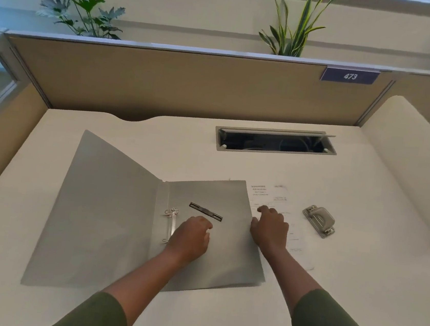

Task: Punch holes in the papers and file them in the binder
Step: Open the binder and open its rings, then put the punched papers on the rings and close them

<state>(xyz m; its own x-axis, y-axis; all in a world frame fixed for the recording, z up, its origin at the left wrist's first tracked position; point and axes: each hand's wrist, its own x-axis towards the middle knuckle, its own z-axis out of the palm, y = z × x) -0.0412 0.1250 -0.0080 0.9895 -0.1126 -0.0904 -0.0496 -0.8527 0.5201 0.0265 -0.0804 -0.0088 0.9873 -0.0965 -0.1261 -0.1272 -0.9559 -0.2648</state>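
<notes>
Left hand point(191, 236) rests loosely curled, holding nothing, on the open binder point(100, 219); right hand point(269, 229) presses fingers-down on the papers point(271, 196).

White desk top point(355, 286), matte, w/ curved cut-out at back edge, left of centre. Grey metal cable tray point(276, 143) recessed in desk toward the back, lid tipped up, dark inside. Tan fabric partition panel point(177, 83) w/ grey trim runs behind desk & down left side. Purple number tag point(350, 76) reading "473" hangs on partition top, right. Behind partition: broad-leaf green plant point(78, 8) at left, spiky upright-leaf plant point(293, 32) nr centre-right.
</notes>
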